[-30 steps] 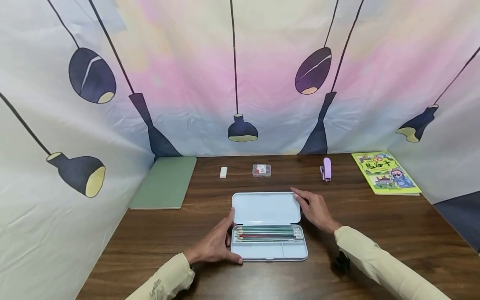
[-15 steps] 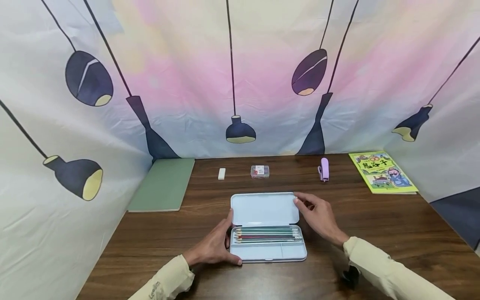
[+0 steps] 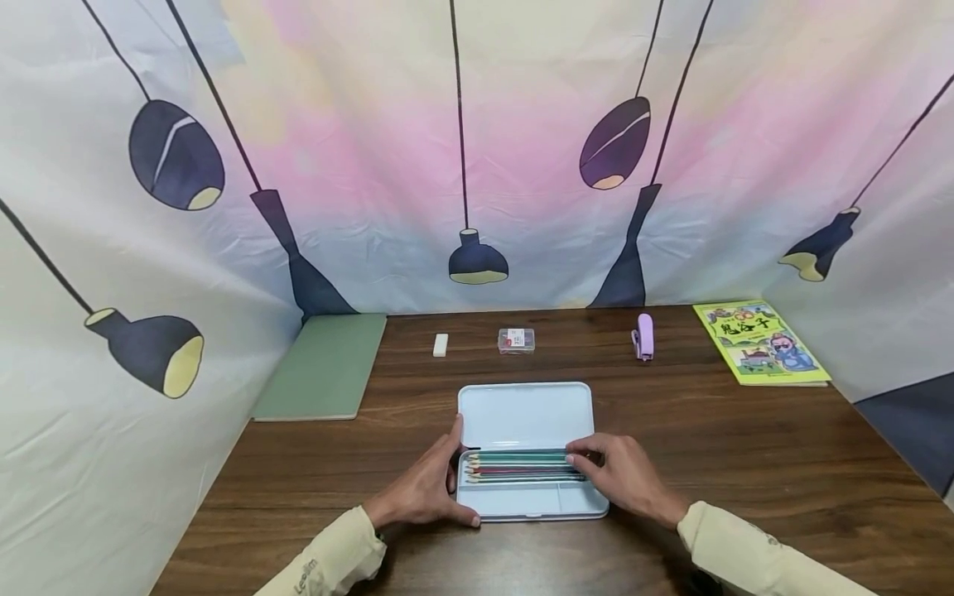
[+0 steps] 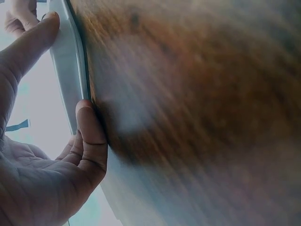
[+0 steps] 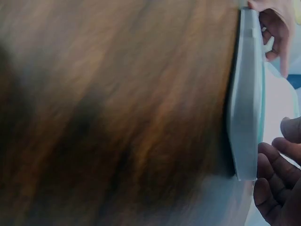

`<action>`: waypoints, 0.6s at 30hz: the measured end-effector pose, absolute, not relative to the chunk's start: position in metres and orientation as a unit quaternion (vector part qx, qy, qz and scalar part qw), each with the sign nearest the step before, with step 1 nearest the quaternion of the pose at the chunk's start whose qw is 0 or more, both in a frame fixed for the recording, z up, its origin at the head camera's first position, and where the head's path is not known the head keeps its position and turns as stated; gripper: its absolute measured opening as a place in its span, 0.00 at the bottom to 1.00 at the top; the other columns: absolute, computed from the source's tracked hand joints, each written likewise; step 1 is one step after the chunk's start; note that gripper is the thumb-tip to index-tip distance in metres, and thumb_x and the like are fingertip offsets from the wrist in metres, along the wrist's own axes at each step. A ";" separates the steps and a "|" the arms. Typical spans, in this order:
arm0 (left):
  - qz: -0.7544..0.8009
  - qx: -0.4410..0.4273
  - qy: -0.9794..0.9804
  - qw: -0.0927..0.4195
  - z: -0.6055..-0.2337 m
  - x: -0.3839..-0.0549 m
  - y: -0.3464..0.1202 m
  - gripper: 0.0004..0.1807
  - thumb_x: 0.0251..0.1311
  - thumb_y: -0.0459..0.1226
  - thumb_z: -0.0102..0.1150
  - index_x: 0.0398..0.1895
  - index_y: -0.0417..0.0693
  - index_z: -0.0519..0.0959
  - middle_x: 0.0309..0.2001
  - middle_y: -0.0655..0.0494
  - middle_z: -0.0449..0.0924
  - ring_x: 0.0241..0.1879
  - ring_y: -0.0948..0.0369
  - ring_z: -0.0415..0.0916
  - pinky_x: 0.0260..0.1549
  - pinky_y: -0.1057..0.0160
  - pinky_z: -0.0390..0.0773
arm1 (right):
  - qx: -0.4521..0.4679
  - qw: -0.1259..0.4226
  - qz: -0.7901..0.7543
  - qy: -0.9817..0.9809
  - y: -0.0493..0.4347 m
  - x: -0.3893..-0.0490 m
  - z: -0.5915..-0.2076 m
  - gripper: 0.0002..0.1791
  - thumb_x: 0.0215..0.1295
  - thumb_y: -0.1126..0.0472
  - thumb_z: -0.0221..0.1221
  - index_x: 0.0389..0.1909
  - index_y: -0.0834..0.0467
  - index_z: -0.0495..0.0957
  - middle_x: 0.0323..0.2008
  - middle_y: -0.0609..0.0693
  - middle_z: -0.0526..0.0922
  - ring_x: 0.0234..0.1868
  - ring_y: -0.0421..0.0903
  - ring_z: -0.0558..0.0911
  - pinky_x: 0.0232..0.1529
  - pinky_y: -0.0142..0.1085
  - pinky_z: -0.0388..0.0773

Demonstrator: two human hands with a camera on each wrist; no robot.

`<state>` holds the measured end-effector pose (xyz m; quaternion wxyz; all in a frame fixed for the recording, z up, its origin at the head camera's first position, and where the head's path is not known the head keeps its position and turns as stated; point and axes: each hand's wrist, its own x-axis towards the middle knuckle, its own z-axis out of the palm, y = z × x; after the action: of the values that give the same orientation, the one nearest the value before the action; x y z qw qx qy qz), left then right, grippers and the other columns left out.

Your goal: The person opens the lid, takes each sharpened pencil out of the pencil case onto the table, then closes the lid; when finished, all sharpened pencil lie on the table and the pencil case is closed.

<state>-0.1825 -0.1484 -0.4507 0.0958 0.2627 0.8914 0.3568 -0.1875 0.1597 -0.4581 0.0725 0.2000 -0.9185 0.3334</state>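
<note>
An open white pencil case [image 3: 514,501] lies on the table with its lid [image 3: 525,414] folded back. Several pencils [image 3: 514,466], mostly green with one red, lie side by side in its long compartment, points to the left. My left hand [image 3: 421,488] grips the case's left end, thumb at the front corner and fingers along the side. At the pencils' right ends, my right hand [image 3: 629,476] has its thumb and index fingertip close together on the rearmost green pencil, hiding the ends. In the right wrist view its other fingers [image 5: 270,188] curl beside the case's end.
Behind the case stand a white eraser [image 3: 440,345], a small clear box [image 3: 517,340] and a purple stapler [image 3: 643,337]. A green notebook [image 3: 324,368] lies at the left, a yellow booklet [image 3: 760,341] at the right. A printed cloth [image 3: 373,165] hangs behind the table.
My right hand has left the lid's right edge and come down and leftward to the pencils' right ends. My left hand keeps its hold on the case.
</note>
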 end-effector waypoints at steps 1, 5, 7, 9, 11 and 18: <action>0.359 0.262 0.891 0.097 -0.451 -0.182 -0.149 0.74 0.28 0.50 0.77 0.70 0.42 0.30 0.49 0.54 0.63 0.42 0.58 0.63 0.38 0.68 0.65 | 0.214 0.081 0.317 -0.920 0.159 -0.186 -0.459 0.09 0.53 0.56 0.65 0.36 0.51 0.84 0.32 0.38 0.80 0.31 0.33 0.75 0.33 0.33 0.73; 0.358 0.258 0.892 0.098 -0.451 -0.182 -0.149 0.74 0.28 0.50 0.77 0.70 0.42 0.30 0.50 0.54 0.63 0.42 0.58 0.63 0.39 0.68 0.65 | 0.273 0.121 0.256 -0.919 0.159 -0.182 -0.463 0.11 0.49 0.53 0.67 0.34 0.51 0.84 0.33 0.41 0.81 0.36 0.36 0.77 0.38 0.38 0.73; 0.357 0.258 0.892 0.099 -0.451 -0.182 -0.149 0.74 0.28 0.50 0.77 0.70 0.42 0.29 0.50 0.54 0.63 0.42 0.59 0.63 0.39 0.68 0.65 | 0.299 0.136 0.231 -0.916 0.159 -0.181 -0.464 0.11 0.48 0.51 0.67 0.33 0.51 0.84 0.34 0.42 0.80 0.38 0.39 0.77 0.39 0.40 0.73; 0.357 0.258 0.893 0.098 -0.451 -0.182 -0.149 0.74 0.28 0.50 0.77 0.70 0.42 0.29 0.49 0.55 0.63 0.42 0.59 0.63 0.39 0.68 0.65 | 0.317 0.142 0.216 -0.913 0.159 -0.180 -0.465 0.11 0.48 0.51 0.67 0.33 0.50 0.84 0.35 0.42 0.80 0.39 0.39 0.77 0.39 0.40 0.72; 0.357 0.257 0.893 0.097 -0.451 -0.182 -0.148 0.75 0.28 0.50 0.77 0.70 0.42 0.29 0.48 0.55 0.63 0.40 0.60 0.63 0.36 0.69 0.66 | 0.330 0.145 0.210 -0.909 0.159 -0.179 -0.467 0.10 0.48 0.52 0.67 0.33 0.50 0.84 0.34 0.41 0.79 0.38 0.38 0.76 0.38 0.39 0.71; 0.357 0.257 0.893 0.095 -0.451 -0.181 -0.148 0.75 0.28 0.51 0.77 0.70 0.43 0.29 0.49 0.55 0.63 0.40 0.60 0.63 0.38 0.67 0.66 | 0.354 0.167 0.222 -0.893 0.157 -0.177 -0.473 0.09 0.48 0.60 0.67 0.34 0.48 0.84 0.31 0.36 0.76 0.32 0.33 0.73 0.32 0.33 0.66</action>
<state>-0.1812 -0.1481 -0.4507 0.0954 0.2570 0.8931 0.3568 -0.1765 0.1569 -0.4729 0.1673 0.3542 -0.8928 0.2225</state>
